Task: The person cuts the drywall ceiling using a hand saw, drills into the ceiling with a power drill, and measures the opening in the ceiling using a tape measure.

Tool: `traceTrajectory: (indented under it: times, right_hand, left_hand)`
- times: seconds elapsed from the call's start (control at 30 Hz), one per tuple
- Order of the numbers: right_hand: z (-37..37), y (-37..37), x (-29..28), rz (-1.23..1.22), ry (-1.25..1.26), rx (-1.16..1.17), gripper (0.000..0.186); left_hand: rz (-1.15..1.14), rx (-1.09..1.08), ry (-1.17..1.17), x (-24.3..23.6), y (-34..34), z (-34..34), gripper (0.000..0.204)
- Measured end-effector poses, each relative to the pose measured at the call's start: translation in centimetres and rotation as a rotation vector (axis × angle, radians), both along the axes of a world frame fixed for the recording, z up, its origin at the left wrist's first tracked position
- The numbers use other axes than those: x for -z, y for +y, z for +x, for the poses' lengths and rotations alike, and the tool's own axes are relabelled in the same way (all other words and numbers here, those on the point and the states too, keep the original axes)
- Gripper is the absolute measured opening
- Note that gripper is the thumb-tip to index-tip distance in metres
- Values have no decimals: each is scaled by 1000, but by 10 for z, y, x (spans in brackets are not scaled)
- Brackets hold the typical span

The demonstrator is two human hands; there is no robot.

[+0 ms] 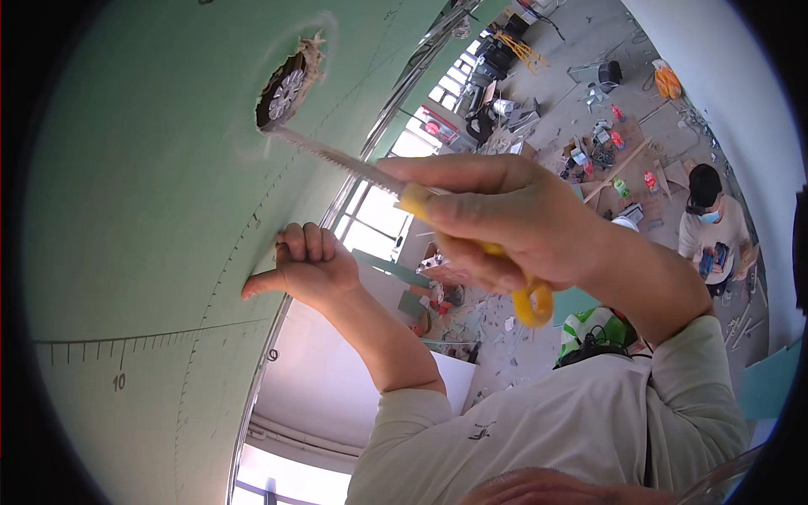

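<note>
A jab saw (341, 158) with a toothed blade and a yellow handle (533, 301) is in my right hand (513, 215), which is closed round the handle with the forefinger along the blade's base. The blade's tip touches the lower rim of a rough, torn-edged hole (290, 84) in a green board (160, 210). A round, light-coloured fitting with petal-like parts shows inside the hole. Lower down, my left hand (316, 268) rests against the board near its edge, fingers curled in and thumb pressed to its face. Nothing shows in its fingers.
A shiny metal strip (341, 206) runs along the board's edge. Pencil marks and a printed scale (151, 338) cross the board. Below, a person (715, 227) stands at right on a floor strewn with bottles, boards and debris. A green-and-white bag (598, 330) lies nearer.
</note>
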State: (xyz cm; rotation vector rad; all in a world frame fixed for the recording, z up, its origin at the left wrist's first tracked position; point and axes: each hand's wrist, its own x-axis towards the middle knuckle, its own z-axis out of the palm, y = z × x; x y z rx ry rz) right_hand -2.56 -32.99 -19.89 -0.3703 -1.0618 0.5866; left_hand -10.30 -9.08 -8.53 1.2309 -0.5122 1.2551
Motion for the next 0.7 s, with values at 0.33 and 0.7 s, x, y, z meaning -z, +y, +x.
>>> traceTrajectory:
  times: [0.33,0.7]
  right_hand:
    - [-21,11,18,-23,91,-229,40]
    - [-25,35,23,229,150,-757,42]
  left_hand:
    - [-42,-27,9,7,2,-6,87]
    - [-137,-37,-11,2,-7,1,84]
